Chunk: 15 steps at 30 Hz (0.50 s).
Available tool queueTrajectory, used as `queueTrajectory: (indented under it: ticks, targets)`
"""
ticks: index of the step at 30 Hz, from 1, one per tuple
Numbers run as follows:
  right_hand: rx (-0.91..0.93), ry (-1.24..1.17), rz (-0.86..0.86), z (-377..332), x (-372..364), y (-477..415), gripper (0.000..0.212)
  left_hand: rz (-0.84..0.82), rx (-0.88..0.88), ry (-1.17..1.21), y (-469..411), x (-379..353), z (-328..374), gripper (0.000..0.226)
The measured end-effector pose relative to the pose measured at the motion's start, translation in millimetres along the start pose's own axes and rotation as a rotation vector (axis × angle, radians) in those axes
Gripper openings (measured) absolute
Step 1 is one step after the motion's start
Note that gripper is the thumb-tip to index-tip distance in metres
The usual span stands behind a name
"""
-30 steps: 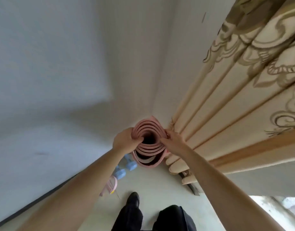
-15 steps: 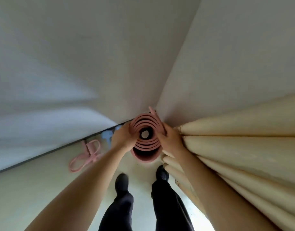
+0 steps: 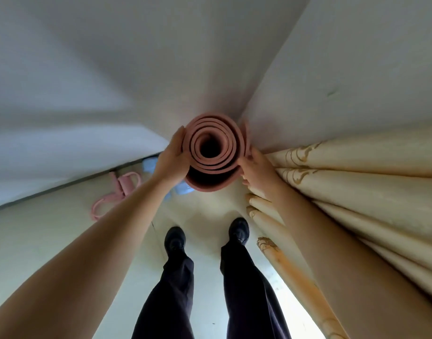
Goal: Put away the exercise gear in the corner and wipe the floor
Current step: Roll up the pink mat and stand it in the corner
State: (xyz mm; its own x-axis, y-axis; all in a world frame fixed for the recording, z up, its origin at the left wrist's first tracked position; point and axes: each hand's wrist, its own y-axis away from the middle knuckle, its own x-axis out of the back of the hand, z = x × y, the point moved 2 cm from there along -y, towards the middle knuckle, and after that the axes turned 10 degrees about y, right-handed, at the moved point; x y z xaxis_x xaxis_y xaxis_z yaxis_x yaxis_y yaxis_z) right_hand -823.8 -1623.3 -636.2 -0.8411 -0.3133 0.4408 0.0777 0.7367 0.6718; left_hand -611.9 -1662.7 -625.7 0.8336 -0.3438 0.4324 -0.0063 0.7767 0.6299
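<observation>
A rolled pink exercise mat (image 3: 230, 143) stands upright in the corner where two white walls meet; I look down into its open top end. My left hand (image 3: 172, 160) holds its left side, fingers curved around the roll. My right hand (image 3: 255, 167) grips its right side low on the rim. A pink resistance band (image 3: 112, 199) with loop handles lies on the floor by the left wall. Light blue dumbbells (image 3: 149, 165) show partly behind my left hand, and another blue piece (image 3: 183, 189) shows under the mat's edge.
Cream curtains (image 3: 356, 182) with gold pattern hang in folds along the right, touching my right forearm. My two feet in dark shoes (image 3: 239, 231) stand on the pale floor (image 3: 51, 241) just in front of the corner. A dark baseboard (image 3: 63, 187) runs along the left wall.
The view has tilted down and closer. The mat now stands more upright and rounder in the corner, and both hands have shifted from its top rim to its sides.
</observation>
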Motion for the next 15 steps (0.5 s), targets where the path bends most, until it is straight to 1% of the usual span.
queueTrajectory:
  ticks: [1, 3, 5, 7, 10, 12, 13, 14, 15]
  targets:
    - [-0.001, 0.004, 0.019, 0, -1, 0, 0.021, 0.008, 0.033, 0.012, 2, 1, -4, 0.057]
    - [0.005, 0.053, 0.096, -3, -2, 2, 0.02, 0.014, 0.063, -0.044, 6, 4, -10, 0.057]
    - [0.007, 0.117, 0.184, -9, 2, 2, 0.018, 0.003, 0.039, -0.101, 9, 6, -10, 0.051]
    - [0.004, 0.161, 0.29, -14, 6, 0, 0.025, 0.024, 0.066, 0.035, 10, 5, -9, 0.05]
    - [0.015, 0.102, 0.446, -15, 10, -2, 0.045, 0.079, 0.132, 0.331, 8, 1, -11, 0.042]
    - [0.064, 0.183, 0.532, -17, 12, -1, 0.054, 0.029, 0.151, 0.429, 8, -4, -11, 0.035]
    - [0.099, 0.244, 0.542, -16, 12, -2, 0.055, 0.011, 0.156, 0.434, 9, -7, -10, 0.029]
    - [0.144, 0.277, 0.509, -18, 12, -2, 0.054, 0.006, 0.15, 0.422, 10, -9, -10, 0.024]
    - [0.179, 0.261, 0.434, -18, 10, -5, 0.051, 0.012, 0.14, 0.395, 11, -11, -10, 0.025]
